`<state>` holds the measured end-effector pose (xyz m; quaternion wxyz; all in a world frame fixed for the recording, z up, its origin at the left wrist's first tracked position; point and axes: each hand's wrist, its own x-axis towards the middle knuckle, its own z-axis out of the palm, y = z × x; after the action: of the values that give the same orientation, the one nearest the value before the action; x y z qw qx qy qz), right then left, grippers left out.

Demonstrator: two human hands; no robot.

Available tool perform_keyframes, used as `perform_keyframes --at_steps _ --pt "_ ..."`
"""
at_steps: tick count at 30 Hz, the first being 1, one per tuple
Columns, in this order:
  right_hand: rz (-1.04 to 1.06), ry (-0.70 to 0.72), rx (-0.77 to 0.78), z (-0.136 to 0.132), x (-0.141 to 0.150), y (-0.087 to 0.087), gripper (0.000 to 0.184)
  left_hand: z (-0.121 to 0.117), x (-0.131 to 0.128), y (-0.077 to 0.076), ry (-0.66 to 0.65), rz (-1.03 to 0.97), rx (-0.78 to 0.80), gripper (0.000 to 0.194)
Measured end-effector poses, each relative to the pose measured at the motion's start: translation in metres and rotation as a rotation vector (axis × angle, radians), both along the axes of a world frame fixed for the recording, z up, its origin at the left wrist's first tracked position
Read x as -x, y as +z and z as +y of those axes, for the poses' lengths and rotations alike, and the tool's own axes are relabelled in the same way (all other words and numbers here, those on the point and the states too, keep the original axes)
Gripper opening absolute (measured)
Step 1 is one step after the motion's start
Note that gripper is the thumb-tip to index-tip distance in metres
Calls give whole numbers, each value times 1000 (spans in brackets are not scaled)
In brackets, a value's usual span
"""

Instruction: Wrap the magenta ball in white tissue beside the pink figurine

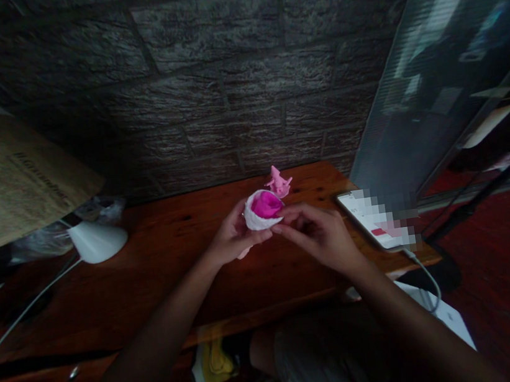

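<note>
Above the middle of the wooden table I hold up a small bundle, a magenta rose-like centre (266,204) with a crinkled white wrap (255,217) around it. From the left side my left hand (233,236) curls round the wrap, its thumb along the front. At the right edge of the bundle, the thumb and forefinger of my right hand (320,232) pinch the border of the wrap. Whether that wrap is paper or cloth I cannot tell. Just behind the bundle stands a small pink figurine (277,182) with a pointed top.
A phone (374,219) with a cable lies at the table's right end. To the left are a lamp with a white base (97,241) and a printed brown paper shade (12,173). A dark brick wall (219,64) rises behind the table (156,229).
</note>
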<state>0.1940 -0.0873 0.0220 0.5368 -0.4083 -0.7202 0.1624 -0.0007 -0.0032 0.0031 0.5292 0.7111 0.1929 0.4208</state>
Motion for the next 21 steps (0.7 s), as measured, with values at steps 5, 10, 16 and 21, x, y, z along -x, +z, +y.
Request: perform_keyframes --at_steps 5,10,16,21 --pt "-30 17 71 1 -9 4 21 0 4 -2 -1 15 69 69" --pt "-83 55 78 0 -5 5 17 -4 -1 3 -18 24 -19 72" --pt "-136 60 48 0 -4 0 15 0 -4 -4 67 74 -83 71" --pt "-163 69 28 0 -6 0 15 4 -2 -10 81 64 -133 72"
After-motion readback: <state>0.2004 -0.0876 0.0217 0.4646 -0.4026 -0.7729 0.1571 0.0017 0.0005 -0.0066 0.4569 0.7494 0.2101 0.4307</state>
